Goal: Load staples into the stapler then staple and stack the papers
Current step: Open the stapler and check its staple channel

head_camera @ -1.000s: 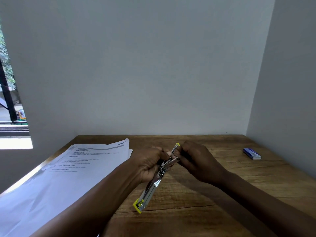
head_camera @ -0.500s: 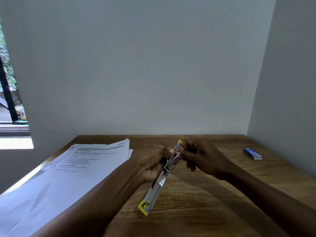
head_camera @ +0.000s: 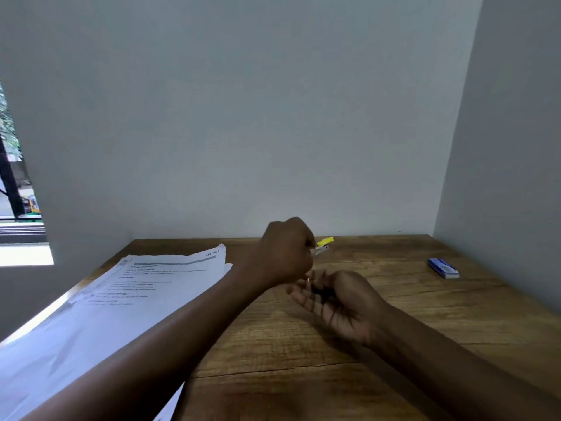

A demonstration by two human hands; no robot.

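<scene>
The left hand point(head_camera: 285, 253) clenches the stapler point(head_camera: 322, 247), whose yellow tip juts out at the fist's 3 o'clock. The right hand point(head_camera: 337, 302) lies palm-up, fingers relaxed, at its 5 o'clock; papers point(head_camera: 127, 296) lie at 9.

The stapler point(head_camera: 323, 246) is mostly hidden inside the fist of the left hand point(head_camera: 285, 253), raised above the tabletop point(head_camera: 394, 314); only its yellow tip and a bit of silver metal stick out to the right. The papers point(head_camera: 121, 299), white printed sheets, lie loosely stacked along the tabletop's left side. A small blue staple box point(head_camera: 443, 268) lies flat far right.
</scene>
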